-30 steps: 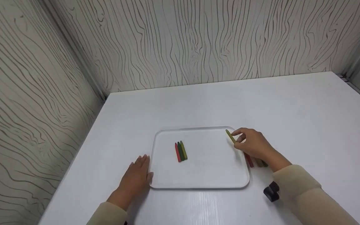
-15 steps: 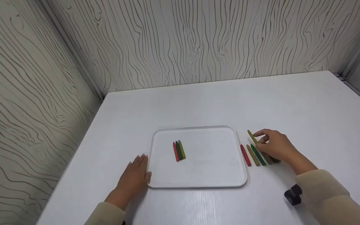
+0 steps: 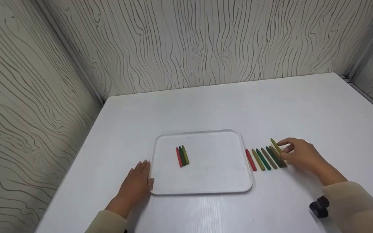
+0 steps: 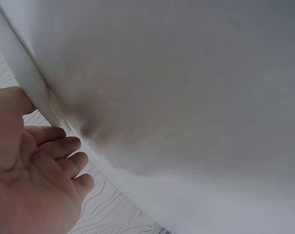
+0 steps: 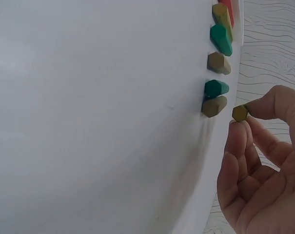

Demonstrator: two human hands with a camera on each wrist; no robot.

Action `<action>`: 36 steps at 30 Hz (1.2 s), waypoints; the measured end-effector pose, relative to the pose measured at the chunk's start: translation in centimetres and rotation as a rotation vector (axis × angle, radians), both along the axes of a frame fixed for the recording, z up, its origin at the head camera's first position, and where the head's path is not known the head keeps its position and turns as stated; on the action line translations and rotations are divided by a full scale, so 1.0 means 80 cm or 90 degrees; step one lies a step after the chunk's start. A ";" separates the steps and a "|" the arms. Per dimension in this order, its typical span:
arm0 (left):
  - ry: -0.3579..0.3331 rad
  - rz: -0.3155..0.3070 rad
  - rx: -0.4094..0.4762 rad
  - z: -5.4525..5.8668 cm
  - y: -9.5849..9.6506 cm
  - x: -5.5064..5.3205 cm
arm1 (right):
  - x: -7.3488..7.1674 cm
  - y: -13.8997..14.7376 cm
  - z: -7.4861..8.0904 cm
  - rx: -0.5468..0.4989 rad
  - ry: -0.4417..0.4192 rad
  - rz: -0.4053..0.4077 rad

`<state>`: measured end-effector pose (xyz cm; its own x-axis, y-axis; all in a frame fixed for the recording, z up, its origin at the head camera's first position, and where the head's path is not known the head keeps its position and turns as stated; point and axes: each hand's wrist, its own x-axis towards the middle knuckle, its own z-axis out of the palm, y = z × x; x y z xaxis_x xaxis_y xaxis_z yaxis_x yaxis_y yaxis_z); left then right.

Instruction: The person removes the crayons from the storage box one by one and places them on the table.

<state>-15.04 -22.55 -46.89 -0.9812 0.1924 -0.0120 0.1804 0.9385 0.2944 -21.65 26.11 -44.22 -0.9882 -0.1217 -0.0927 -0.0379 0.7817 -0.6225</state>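
Against the earlier head frames, the right hand (image 3: 303, 156) has shifted from the tray's (image 3: 212, 181) upper-right corner farther right in the frame, uncovering a row of six crayons (image 3: 269, 158) on the tabletop (image 3: 225, 106). Its grip pinches an olive crayon (image 3: 275, 145), tilted. The left hand (image 3: 135, 182), grip relaxed and fingers extended, stays at the tray's left edge; three crayons (image 3: 182, 156) remain left of the tray's centre.

The left hand (image 3: 134, 183) extends forward, fingers loose, while the right hand (image 3: 300, 154) pinches (thumb opposing bent fingers).
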 end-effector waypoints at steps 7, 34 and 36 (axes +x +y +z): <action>0.018 -0.004 -0.011 0.001 -0.002 0.000 | 0.004 0.010 -0.007 -0.001 -0.011 0.009; -0.002 0.000 -0.001 -0.003 -0.001 -0.001 | 0.016 0.024 -0.003 0.052 0.015 0.020; -0.002 0.003 -0.003 -0.004 -0.001 -0.001 | 0.017 0.025 0.000 0.067 0.033 0.016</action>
